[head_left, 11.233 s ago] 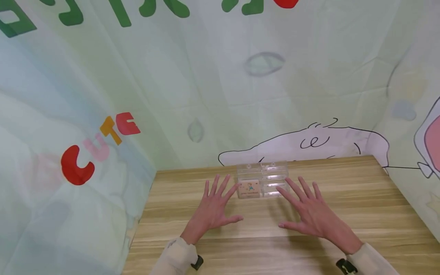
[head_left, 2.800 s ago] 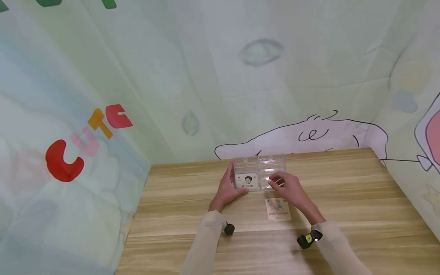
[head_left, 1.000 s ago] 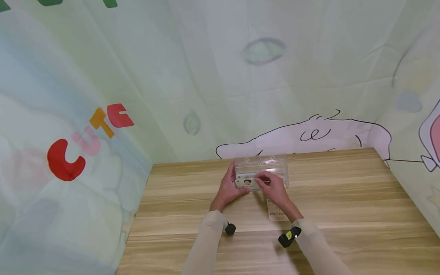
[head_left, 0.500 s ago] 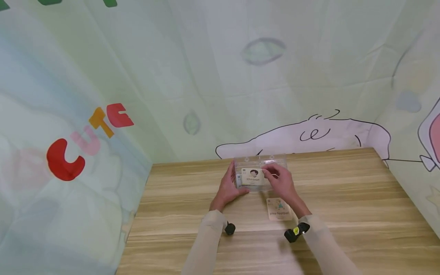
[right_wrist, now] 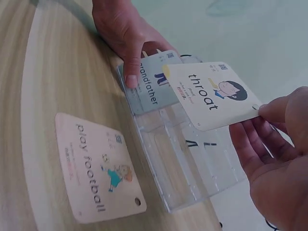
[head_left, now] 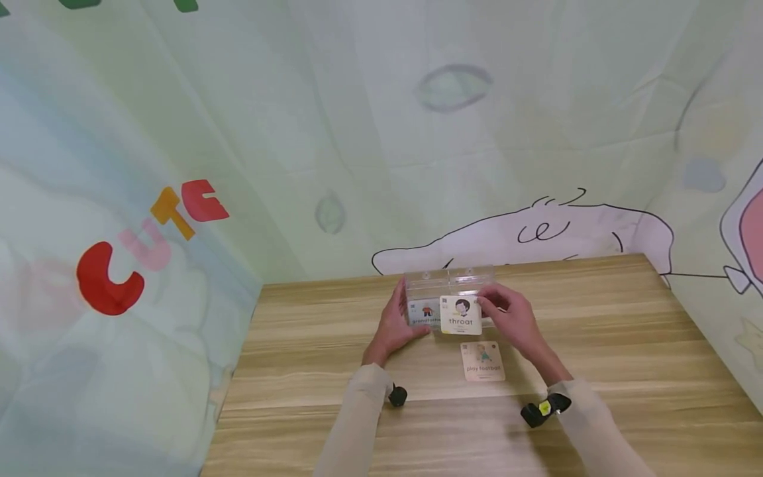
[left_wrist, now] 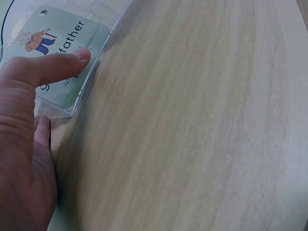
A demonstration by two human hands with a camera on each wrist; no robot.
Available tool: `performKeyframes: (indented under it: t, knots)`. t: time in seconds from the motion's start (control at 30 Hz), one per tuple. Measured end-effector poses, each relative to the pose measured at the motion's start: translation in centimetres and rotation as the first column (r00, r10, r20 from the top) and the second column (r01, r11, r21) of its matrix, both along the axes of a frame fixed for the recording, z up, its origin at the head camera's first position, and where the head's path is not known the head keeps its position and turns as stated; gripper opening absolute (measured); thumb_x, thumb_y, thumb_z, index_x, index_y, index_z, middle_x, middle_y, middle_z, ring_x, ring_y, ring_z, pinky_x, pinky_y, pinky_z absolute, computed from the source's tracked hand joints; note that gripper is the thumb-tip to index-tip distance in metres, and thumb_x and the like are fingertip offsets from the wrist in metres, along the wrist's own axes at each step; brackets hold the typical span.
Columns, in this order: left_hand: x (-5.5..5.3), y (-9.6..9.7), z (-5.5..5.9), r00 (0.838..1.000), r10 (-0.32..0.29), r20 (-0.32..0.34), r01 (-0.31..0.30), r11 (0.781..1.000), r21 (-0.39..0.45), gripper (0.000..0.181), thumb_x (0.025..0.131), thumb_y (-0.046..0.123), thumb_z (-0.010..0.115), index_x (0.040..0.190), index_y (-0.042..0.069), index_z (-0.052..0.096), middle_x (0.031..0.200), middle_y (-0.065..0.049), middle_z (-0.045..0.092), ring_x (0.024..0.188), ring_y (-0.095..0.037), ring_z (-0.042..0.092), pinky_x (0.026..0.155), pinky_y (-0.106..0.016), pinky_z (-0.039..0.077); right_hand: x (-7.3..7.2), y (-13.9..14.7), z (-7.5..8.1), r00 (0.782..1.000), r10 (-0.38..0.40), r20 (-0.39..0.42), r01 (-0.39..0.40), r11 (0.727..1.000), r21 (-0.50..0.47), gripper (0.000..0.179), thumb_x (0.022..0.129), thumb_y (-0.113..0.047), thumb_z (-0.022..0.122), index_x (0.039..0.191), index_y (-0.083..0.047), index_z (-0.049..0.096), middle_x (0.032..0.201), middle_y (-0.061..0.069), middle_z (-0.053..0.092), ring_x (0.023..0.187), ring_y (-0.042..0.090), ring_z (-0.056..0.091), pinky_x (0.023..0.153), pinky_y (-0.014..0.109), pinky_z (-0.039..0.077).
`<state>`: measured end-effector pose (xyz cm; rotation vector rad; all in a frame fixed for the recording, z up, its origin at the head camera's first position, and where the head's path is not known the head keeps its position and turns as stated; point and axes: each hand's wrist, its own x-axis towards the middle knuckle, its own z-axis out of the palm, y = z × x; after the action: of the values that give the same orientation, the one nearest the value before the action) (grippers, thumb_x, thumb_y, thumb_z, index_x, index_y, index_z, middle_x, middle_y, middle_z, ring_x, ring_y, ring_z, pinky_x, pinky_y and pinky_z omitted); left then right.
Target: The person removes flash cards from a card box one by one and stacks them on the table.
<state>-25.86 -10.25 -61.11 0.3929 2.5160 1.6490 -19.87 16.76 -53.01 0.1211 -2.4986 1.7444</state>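
A clear plastic card holder [head_left: 471,273] with stepped slots stands near the table's back edge. My left hand [head_left: 396,331] grips its left end, thumb [left_wrist: 67,65] across the front over a blue-green "grandfather" flashcard [right_wrist: 161,79] seated in the left column. My right hand [head_left: 515,324] pinches the white "throat" flashcard [right_wrist: 216,94] by its right edge, holding it in front of the holder's middle. In the right wrist view, the right column's slots [right_wrist: 175,168] show bare plastic. A pinkish "play football" flashcard [head_left: 483,362] lies flat on the table below the holder.
The wood-grain table [head_left: 310,344] meets a printed cloth backdrop [head_left: 357,146] right behind the holder. Another stretch of cloth hangs along the left side. Each wrist wears a small black device, the left one [head_left: 397,396] and the right one [head_left: 545,409].
My right hand has drawn the "throat" card up out of the left column and carried it right, uncovering the "grandfather" card. Earlier, the "play football" card went from the holder to the table. My left hand stays put.
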Motion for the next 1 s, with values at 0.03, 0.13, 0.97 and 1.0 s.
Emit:
performKeyframes:
  t: [0.03, 0.13, 0.97, 1.0]
  knots:
    - [0.0, 0.0, 0.0, 1.0, 0.001, -0.002, -0.001, 1.0, -0.002, 0.131, 0.07, 0.011, 0.097, 0.168, 0.018, 0.009, 0.169, -0.01, 0.027, 0.152, -0.025, 0.031, 0.124, -0.033, 0.027, 0.2, 0.3, -0.1, 1.0, 0.002, 0.007, -0.002, 1.0, -0.007, 0.015, 0.103, -0.012, 0.066, 0.113, -0.002, 0.07, 0.106, 0.015, 0.071, 0.097, 0.029, 0.068, 0.081, 0.032, 0.064]
    - [0.0, -0.1, -0.1, 1.0, 0.004, -0.002, -0.004, 1.0, -0.004, 0.132, 0.07, 0.012, 0.097, 0.168, 0.019, 0.009, 0.169, -0.01, 0.028, 0.152, -0.025, 0.033, 0.124, -0.033, 0.028, 0.6, 1.0, -0.5, 0.999, 0.008, 0.039, -0.007, 1.0, -0.023, 0.016, 0.103, -0.011, 0.066, 0.113, 0.0, 0.07, 0.105, 0.016, 0.07, 0.095, 0.029, 0.067, 0.081, 0.035, 0.064]
    - [0.1, 0.0, 0.0, 1.0, -0.009, -0.027, 0.009, 1.0, 0.015, 0.131, 0.071, 0.014, 0.097, 0.168, 0.019, 0.009, 0.168, -0.01, 0.029, 0.152, -0.027, 0.033, 0.124, -0.037, 0.029, 2.9, 3.3, -4.9, 0.953, 0.001, 0.301, -0.019, 0.998, 0.057, 0.014, 0.102, -0.006, 0.064, 0.111, 0.002, 0.069, 0.096, 0.011, 0.067, 0.09, 0.025, 0.064, 0.072, 0.026, 0.059]
    - [0.1, 0.0, 0.0, 1.0, -0.008, -0.028, 0.009, 1.0, 0.014, 0.131, 0.071, 0.014, 0.097, 0.168, 0.019, 0.009, 0.168, -0.01, 0.029, 0.152, -0.027, 0.033, 0.124, -0.037, 0.029, 2.9, 3.3, -4.9, 0.952, -0.003, 0.305, -0.017, 0.998, 0.063, 0.013, 0.101, -0.006, 0.064, 0.11, 0.002, 0.069, 0.096, 0.011, 0.068, 0.09, 0.025, 0.064, 0.071, 0.027, 0.059]
